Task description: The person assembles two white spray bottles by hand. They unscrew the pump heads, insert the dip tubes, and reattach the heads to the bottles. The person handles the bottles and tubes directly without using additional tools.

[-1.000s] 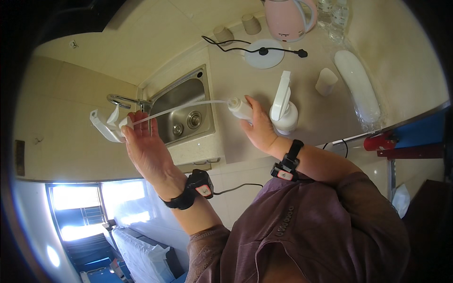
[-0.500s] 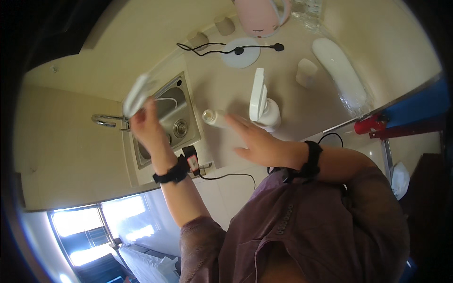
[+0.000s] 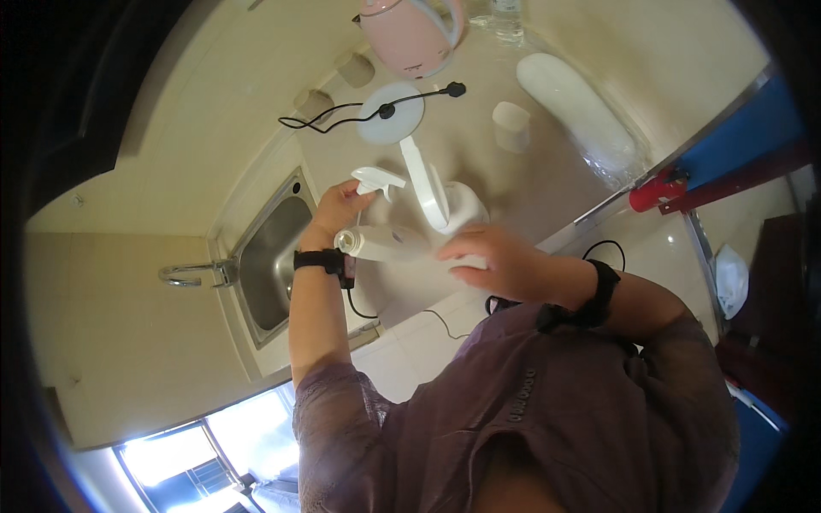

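My left hand (image 3: 339, 208) pinches a white trigger spray head (image 3: 376, 179) above the counter by the sink's right edge. Just below it is a pale, open-mouthed bottle (image 3: 385, 244), its bare neck toward the left; I cannot tell whether it stands or leans. To the right of that bottle, my right hand (image 3: 505, 263) has its fingers curled round a small white piece, blurred and mostly hidden. Behind the bottle stands a round white container (image 3: 466, 208) with a long white upright part (image 3: 425, 184) beside it.
A steel sink (image 3: 269, 256) with a curved tap (image 3: 192, 272) is at the left. Farther back are a pink kettle (image 3: 406, 38), a white disc (image 3: 402, 128) with a black cord, and beige cups (image 3: 353, 70). A plastic-wrapped white object (image 3: 577, 107) lies right of a white cup (image 3: 511, 126).
My left hand has brought the spray head from above the sink rightward, close to the open bottle. My right hand has moved off the bottle's side, and its fingers have curled.
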The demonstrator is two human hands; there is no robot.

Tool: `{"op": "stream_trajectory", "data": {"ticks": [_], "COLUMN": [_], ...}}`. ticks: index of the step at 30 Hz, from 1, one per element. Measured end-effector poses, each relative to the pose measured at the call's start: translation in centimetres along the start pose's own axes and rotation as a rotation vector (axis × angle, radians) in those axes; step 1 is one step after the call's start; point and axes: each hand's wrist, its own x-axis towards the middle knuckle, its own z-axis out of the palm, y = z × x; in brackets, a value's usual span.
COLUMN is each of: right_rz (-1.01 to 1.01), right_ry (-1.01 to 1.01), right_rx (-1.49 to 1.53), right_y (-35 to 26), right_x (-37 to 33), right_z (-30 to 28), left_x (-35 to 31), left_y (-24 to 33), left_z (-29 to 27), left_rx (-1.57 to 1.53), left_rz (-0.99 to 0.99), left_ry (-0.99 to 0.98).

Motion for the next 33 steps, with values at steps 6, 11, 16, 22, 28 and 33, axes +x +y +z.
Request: {"op": "stream_trajectory", "data": {"ticks": [6,11,16,22,28,33], "right_rz": [0.058,-0.04,0.041,-0.001,-0.107,-0.148], "right_ry": [0.488,0.33,0.191,0.123,0.098,0.081], "right_rx": [-0.079,-0.162,0.057,0.243,0.155,0.205], "right_y": [1.9,3.3,6.1,8.9,9.0,8.9], "right_x": [1.1,3.8,4.9,5.2,5.0,5.1], "right_z": [-1.5,-2.0,-3.8,-4.2,-6.0,-6.3], "left_x": [2.5,-0.8,-12.3,-12.8,-6.1,-6.4], "left_y": [-6.3,-4.6,7.5,11.0,12.0,12.9], "left_z": [-0.7,-4.1,0.1,13.3,18.0,16.9], "left_rx": [0.171,0.174,-0.11,0.025,-0.373,-0.35], "left_rz": [-0.031,0.212,0.384,0.348,0.254,0.127], "left_ry": [0.079,0.362,0.89,0.297,0.403,0.321]}}
